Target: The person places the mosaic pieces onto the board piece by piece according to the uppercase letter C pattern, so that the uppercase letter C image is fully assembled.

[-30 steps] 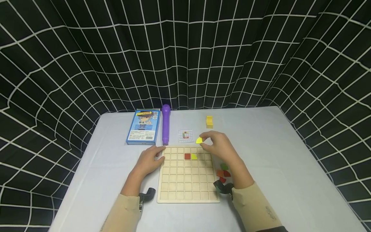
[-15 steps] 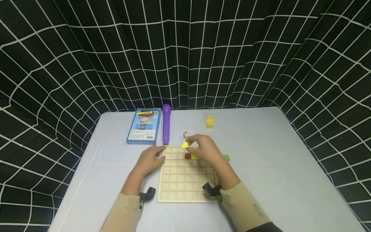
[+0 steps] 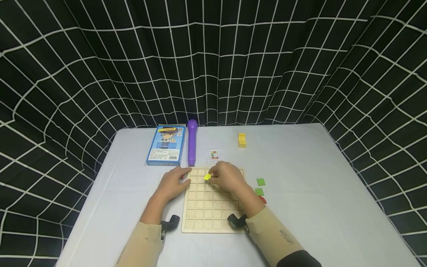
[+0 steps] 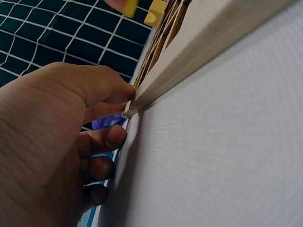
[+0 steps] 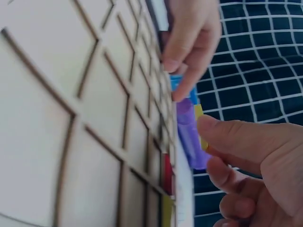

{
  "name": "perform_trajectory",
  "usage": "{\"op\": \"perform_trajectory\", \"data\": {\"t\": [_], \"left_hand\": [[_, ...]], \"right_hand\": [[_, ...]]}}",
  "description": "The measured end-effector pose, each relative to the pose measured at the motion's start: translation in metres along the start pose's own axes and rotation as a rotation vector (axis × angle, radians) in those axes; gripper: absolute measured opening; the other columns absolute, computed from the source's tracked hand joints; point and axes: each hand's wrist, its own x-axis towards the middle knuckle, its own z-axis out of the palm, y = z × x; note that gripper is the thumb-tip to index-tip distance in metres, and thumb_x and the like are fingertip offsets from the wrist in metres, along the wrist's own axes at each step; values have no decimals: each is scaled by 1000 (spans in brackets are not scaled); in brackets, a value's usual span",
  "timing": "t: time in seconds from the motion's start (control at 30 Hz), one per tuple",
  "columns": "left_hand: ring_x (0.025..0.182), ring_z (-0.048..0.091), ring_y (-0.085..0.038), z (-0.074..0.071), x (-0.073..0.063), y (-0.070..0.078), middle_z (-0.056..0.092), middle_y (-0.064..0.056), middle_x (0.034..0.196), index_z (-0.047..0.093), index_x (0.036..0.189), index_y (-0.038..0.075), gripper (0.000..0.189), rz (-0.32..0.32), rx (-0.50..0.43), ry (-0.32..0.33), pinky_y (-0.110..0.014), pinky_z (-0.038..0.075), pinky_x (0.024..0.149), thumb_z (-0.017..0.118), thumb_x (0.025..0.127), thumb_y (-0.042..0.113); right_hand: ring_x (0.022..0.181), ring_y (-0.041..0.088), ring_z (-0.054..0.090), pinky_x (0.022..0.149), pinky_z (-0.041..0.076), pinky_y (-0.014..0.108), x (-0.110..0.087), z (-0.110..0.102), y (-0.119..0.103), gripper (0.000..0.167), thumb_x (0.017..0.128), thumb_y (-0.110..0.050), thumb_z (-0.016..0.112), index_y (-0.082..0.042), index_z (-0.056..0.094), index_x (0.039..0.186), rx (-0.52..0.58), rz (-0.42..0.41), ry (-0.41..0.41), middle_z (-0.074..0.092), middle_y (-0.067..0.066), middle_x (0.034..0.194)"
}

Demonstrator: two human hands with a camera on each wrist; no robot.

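Observation:
My right hand [image 3: 228,177] pinches a small yellow tile [image 3: 207,177] between thumb and index finger, over the upper part of a square wooden grid board [image 3: 203,205]. The same yellow tile [image 5: 201,127] shows edge-on in the right wrist view, apart from the board's surface. My left hand [image 3: 171,184] rests its thumb and index fingertips against the board's left edge near the far corner; its other fingers are loosely bent. A red tile [image 5: 167,173] and another yellow tile [image 5: 166,210] sit in the grid, hidden by my right hand in the head view.
Two green tiles [image 3: 260,187] and a red piece [image 3: 262,199] lie right of the board, partly behind my forearm. Beyond the board are a printed pattern card [image 3: 214,155], a purple microphone-shaped stick [image 3: 191,142], a blue box [image 3: 166,144] and a yellow block [image 3: 242,141].
My right hand has carried the yellow tile left and nearer, from right of the card to over the board's upper rows. The left hand has stayed at the board's edge.

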Motion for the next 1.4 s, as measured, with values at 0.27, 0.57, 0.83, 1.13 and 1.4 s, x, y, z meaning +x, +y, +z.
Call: {"op": "perform_trajectory", "data": {"t": [0.27,0.57,0.83,1.13,1.4], "left_hand": [[78,47,-15,-1,0,0,52,4,88,64,140,16,48,-1,2,-3,-36,41,72,70,95,28],[79,47,-15,0,1,0,52,5,89,64,141,17,49,-12,-4,-11,-36,41,74,70,94,30],[81,47,-14,2,2,-3,53,6,89,65,140,17,49,-11,-1,-1,-36,41,76,71,94,30],[80,47,-15,2,1,-1,53,5,89,64,140,16,49,-5,-6,1,-36,42,75,71,94,30],[81,48,-15,1,1,-1,53,5,90,64,141,16,49,-10,0,-2,-37,42,77,70,94,30]], "right_hand": [[74,11,56,69,50,30,3,13,5,25,80,-23,89,-14,82,102,-86,19,-2,59,-6,85],[75,11,56,68,50,29,1,18,8,26,80,-25,89,-15,82,103,-114,36,5,60,-6,87],[73,10,54,64,48,29,-1,19,10,23,80,-24,89,-16,83,101,-129,23,38,60,-5,85],[75,10,55,62,48,29,-4,18,10,19,84,-19,83,-17,83,103,-118,31,33,61,-3,87],[79,13,57,67,50,33,-6,10,10,31,82,-24,86,-14,81,111,-59,37,47,65,-1,95]]}}
